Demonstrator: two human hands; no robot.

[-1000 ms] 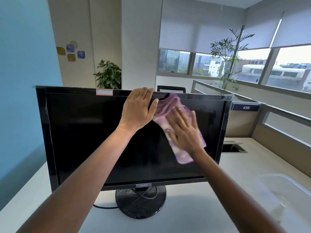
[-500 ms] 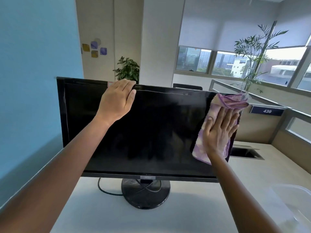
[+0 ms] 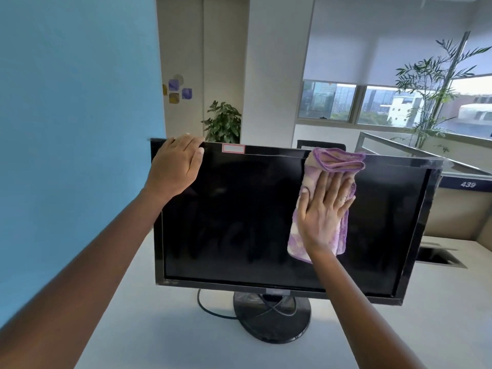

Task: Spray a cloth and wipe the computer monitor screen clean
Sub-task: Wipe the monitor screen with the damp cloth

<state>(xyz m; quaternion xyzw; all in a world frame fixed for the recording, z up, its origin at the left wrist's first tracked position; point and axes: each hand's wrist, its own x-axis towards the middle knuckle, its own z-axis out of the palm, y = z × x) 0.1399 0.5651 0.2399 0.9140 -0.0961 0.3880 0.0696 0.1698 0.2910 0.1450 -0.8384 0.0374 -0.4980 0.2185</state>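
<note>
A black monitor (image 3: 239, 222) with a dark screen stands on a round base on the white desk (image 3: 165, 336). My left hand (image 3: 175, 166) grips the monitor's top left corner, fingers curled over the upper edge. My right hand (image 3: 324, 209) lies flat with straight fingers on a purple and white cloth (image 3: 335, 161), pressing it against the upper middle-right of the screen. The cloth's folded top reaches the upper bezel. No spray bottle is in view.
A blue wall (image 3: 74, 129) rises close on the left. A black cable (image 3: 210, 310) curls by the monitor base (image 3: 271, 318). A desk cable opening (image 3: 439, 257) lies right of the monitor, a partition with number 439 behind it. Potted plants stand at the back.
My left hand has slid left along the top edge to the corner. My right hand with the cloth swept from the middle to the right edge, then back toward the middle.
</note>
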